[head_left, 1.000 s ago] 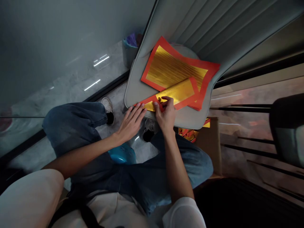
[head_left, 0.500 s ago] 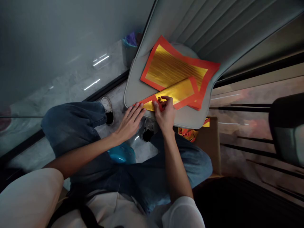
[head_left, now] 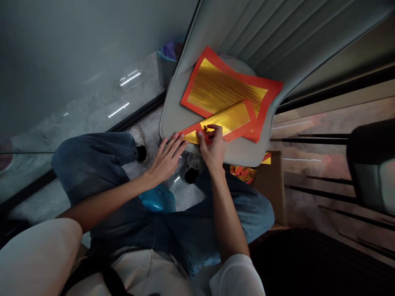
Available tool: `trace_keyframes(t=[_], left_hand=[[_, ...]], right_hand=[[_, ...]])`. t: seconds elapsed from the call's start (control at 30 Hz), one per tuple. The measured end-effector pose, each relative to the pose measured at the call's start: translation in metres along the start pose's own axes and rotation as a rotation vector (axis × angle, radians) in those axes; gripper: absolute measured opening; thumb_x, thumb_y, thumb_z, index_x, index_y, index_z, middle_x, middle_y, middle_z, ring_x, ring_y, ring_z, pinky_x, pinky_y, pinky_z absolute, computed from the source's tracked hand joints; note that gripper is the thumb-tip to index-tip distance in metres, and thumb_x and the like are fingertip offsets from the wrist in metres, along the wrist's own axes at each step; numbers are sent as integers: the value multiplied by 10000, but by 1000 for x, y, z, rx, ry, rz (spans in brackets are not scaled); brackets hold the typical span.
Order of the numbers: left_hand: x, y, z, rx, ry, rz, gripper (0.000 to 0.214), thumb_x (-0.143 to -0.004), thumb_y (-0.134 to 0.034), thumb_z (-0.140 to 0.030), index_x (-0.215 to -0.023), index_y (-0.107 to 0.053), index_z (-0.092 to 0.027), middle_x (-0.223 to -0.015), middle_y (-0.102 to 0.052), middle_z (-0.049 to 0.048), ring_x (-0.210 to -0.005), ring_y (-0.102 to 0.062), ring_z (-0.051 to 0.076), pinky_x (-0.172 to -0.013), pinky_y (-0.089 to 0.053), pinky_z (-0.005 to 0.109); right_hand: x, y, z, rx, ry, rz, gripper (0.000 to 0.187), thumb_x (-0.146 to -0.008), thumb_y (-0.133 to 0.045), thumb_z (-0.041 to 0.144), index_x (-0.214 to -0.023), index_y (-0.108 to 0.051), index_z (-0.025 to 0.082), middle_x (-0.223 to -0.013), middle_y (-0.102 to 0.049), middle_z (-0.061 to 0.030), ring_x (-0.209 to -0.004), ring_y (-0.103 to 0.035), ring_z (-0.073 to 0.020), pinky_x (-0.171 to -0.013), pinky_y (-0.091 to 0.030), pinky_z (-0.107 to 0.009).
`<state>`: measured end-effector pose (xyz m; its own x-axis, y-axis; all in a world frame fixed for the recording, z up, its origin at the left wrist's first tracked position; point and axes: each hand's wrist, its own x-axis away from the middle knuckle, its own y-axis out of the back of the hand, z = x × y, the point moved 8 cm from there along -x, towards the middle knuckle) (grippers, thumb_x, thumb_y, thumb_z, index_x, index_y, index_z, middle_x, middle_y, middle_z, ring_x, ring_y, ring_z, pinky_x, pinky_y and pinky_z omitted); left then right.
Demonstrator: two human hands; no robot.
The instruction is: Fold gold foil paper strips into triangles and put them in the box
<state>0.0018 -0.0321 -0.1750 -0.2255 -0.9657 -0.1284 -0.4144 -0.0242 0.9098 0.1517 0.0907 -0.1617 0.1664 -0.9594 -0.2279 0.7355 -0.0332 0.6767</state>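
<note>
A red-bordered gold paper [head_left: 233,119], folded into a long strip, lies slantwise near the front edge of a grey chair seat [head_left: 173,109]. My left hand [head_left: 166,161] rests its outstretched fingers on the strip's left end, where a narrower flap is folded over. My right hand [head_left: 213,149] is curled, its thumb and fingers closed on the flap's edge near the strip's middle. Under the strip's far end are flat gold sheets [head_left: 224,84] with red borders, apparently stacked, their corners slightly raised.
Below the seat at right, a cardboard box [head_left: 273,187] holds several red and gold folded pieces [head_left: 243,173]. Something shiny and blue [head_left: 158,199] is between my legs. A bin [head_left: 166,68] with a purple liner stands behind glass at left. Thin dark legs of furniture [head_left: 324,191] stretch across the right.
Both hands keep nearly the same place on the folded paper. The whole view has shifted very slightly.
</note>
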Motion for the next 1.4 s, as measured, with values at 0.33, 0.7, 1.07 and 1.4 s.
trace_keyframes(t=[0.33,0.7,1.07,1.4], left_hand=[[0,2,1,13,27,6,870,-976,-478,-55,-1769,-141,-179,-1833,-167,158,-1715,-116,312,-1380,-179,617],[-2,2,5,-25,32,16,832,-987,-468,-53,-1761,-208,-212,-1823,-218,128,-1705,-182,290,-1380,-164,645],[-2,-8,10,-20,32,-24,678,-1056,-425,-109,-1722,-305,-164,-1787,-321,161,-1687,-236,352,-1377,-172,663],[-8,6,7,-81,6,-8,757,-960,-467,-61,-1701,-349,-158,-1775,-340,183,-1673,-296,339,-1341,-211,712]], right_hand=[[-1,1,1,-8,-6,-10,294,-1002,-709,449,-1187,-595,251,-826,-671,-17,-733,-660,-209,-691,-523,-366],[0,-5,-4,-14,-13,-7,289,-1008,-681,453,-1183,-586,243,-885,-711,-44,-765,-665,-215,-726,-534,-367],[2,-9,96,-277,157,-114,435,-1021,-645,631,-1272,-621,276,-1211,-647,-102,-1106,-622,-278,-1002,-571,-496],[-26,-63,25,-828,-92,-3,638,-868,-661,873,-1068,-645,268,-978,-683,-25,-883,-638,-179,-806,-579,-339]])
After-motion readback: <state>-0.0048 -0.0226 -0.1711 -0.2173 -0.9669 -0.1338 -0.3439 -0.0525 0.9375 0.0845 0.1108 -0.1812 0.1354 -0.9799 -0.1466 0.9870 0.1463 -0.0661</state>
